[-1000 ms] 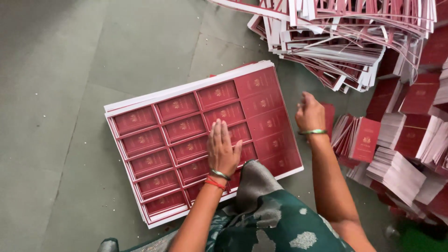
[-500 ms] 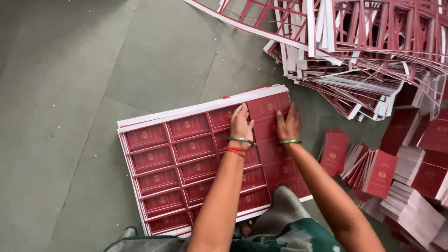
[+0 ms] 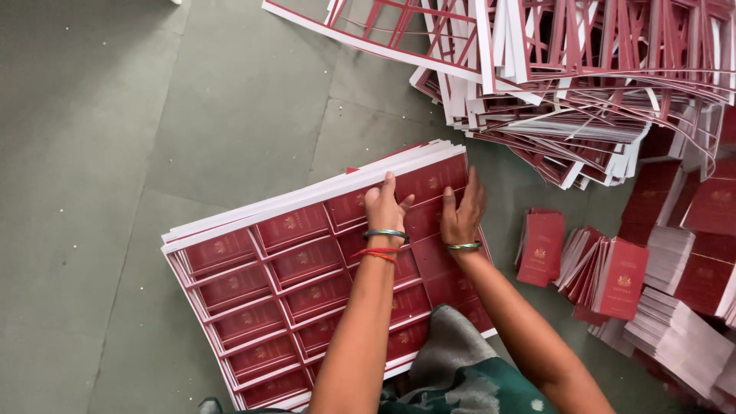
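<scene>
A stack of large printed sheets lies on the grey floor, each sheet a grid of dark red cards with white borders. My left hand rests on the top sheet near its far edge, fingers curled over the edge. My right hand lies next to it on the same sheet, fingers spread flat on the red cards. Both wrists wear bangles.
A tall heap of punched-out red-and-white sheet frames fills the far right. Stacks of loose red cards stand on the floor at the right. Grey floor spreads to the left. My patterned green clothing shows at the bottom.
Both hands have moved up to the far edge of the top sheet. The right hand came in from the sheet's right corner and now lies beside the left.
</scene>
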